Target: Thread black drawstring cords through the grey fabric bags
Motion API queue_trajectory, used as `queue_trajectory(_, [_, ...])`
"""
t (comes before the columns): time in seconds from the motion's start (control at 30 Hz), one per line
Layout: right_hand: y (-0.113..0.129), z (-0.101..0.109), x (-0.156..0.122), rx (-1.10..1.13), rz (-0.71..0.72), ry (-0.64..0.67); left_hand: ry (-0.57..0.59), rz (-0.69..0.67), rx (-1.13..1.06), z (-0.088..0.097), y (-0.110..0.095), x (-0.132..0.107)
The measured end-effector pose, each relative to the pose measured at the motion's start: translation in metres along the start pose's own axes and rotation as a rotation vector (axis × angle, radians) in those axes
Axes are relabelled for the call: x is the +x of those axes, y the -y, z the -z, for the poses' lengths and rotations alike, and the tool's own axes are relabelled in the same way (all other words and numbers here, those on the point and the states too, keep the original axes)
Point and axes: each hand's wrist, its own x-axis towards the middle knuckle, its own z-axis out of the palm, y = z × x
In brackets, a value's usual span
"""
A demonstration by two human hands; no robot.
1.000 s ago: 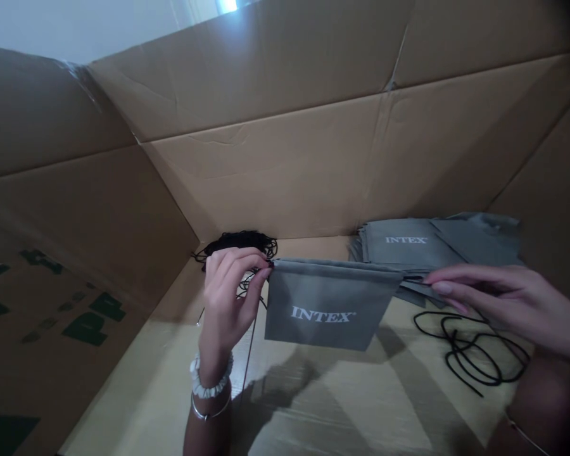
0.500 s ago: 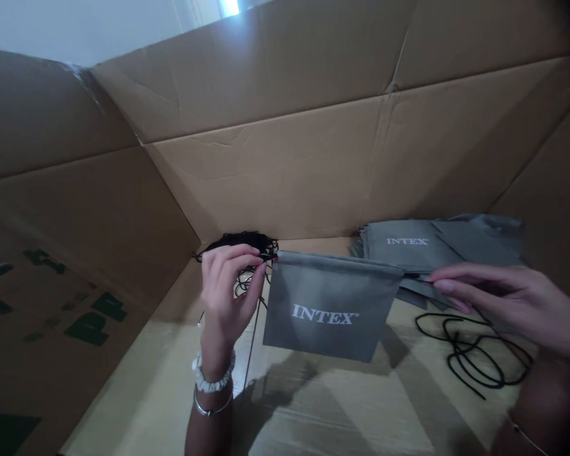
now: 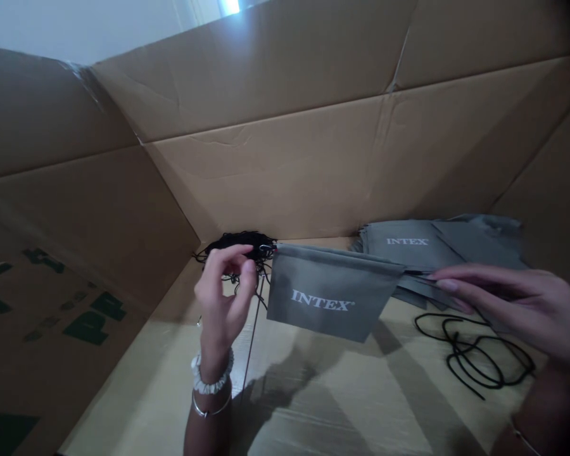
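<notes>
A grey INTEX bag (image 3: pixel 319 297) hangs between the two hands, inside a big cardboard box (image 3: pixel 266 171). Its long side runs left to right and dips a bit to the right. The right hand (image 3: pixel 508 297) pinches a thin black cord (image 3: pixel 415 272) at the bag's top right corner. The left hand (image 3: pixel 223 297) curls just beside the top left corner, but I cannot tell if it holds anything. The bag is about as near to one hand as the other. Behind it lies a stack of grey bags (image 3: pixel 437 244). A black cord pile (image 3: pixel 235 244) sits behind the left hand, and a loose black cord (image 3: pixel 475 358) lies below the right hand.
</notes>
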Motion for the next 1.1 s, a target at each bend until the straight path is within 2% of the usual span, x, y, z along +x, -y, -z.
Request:
queue_trajectory(0.07, [0.001, 0.000, -0.001, 0.008, -0.029, -0.011, -0.073, 0.030, 0.015, 0.002, 0.002, 0.001])
queue_trajectory(0.23, [0.004, -0.001, 0.001, 0.043, -0.034, 0.015, -0.045, -0.161, 0.238, -0.002, 0.003, 0.006])
queue_trajectory(0.37, [0.012, -0.001, 0.004, 0.062, -0.051, -0.008, -0.062, -0.189, 0.249, -0.004, 0.004, 0.006])
queue_trajectory(0.47, [0.020, 0.000, 0.005, 0.067, -0.043, -0.017, 0.012, -0.125, 0.163, -0.001, 0.004, 0.006])
queue_trajectory(0.6, [0.025, 0.001, 0.005, 0.079, -0.039, -0.021, 0.093, 0.062, -0.095, 0.002, 0.004, 0.005])
queue_trajectory(0.7, [0.027, 0.000, 0.005, 0.097, -0.043, -0.024, 0.088, 0.135, -0.196, 0.002, 0.004, 0.004])
queue_trajectory(1.1, [0.024, 0.001, 0.007, 0.093, -0.040, -0.008, 0.093, 0.313, -0.325, 0.008, 0.009, 0.006])
